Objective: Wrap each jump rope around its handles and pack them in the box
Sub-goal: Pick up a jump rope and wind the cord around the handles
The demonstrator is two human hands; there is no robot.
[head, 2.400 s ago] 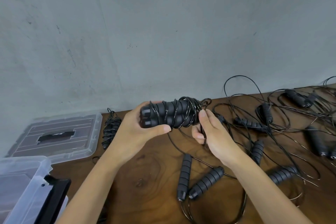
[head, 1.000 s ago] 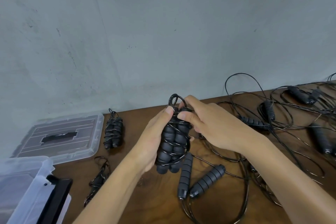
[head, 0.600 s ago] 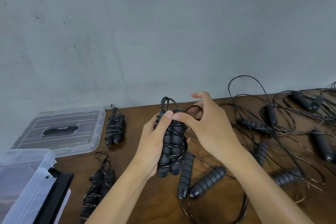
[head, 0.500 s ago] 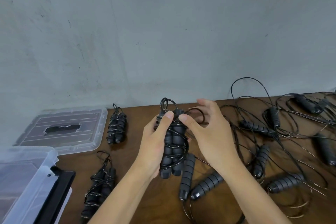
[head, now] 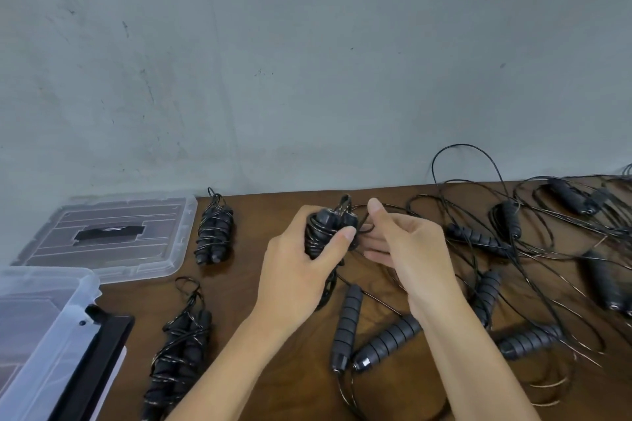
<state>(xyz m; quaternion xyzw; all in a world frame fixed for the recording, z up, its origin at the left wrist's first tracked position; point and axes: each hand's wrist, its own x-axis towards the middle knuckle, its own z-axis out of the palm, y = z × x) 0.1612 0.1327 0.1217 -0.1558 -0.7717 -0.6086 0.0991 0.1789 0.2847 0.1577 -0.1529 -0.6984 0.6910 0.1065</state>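
Note:
My left hand [head: 301, 267] grips a wrapped jump rope bundle [head: 323, 231], two black foam handles with thin black cord wound round them, held upright above the wooden table [head: 260, 212]. My right hand [head: 407, 249] is just right of the bundle's top, with its thumb and fingers at the loose end of the cord [head: 364, 225]. Two wrapped bundles lie to the left, one far [head: 214, 236] and one near [head: 181, 352]. A clear plastic box [head: 41, 328] stands at the lower left. Two loose handles [head: 345, 325] lie below my hands.
The box's clear lid [head: 113, 236] lies flat at the back left against the grey wall. A tangle of unwrapped ropes and handles [head: 513, 239] covers the right half of the table, with one cord loop standing up against the wall.
The bundle turned from lying sideways to upright in my left hand. My right hand shifted from the bundle's end to the cord at its top. The view tilted down.

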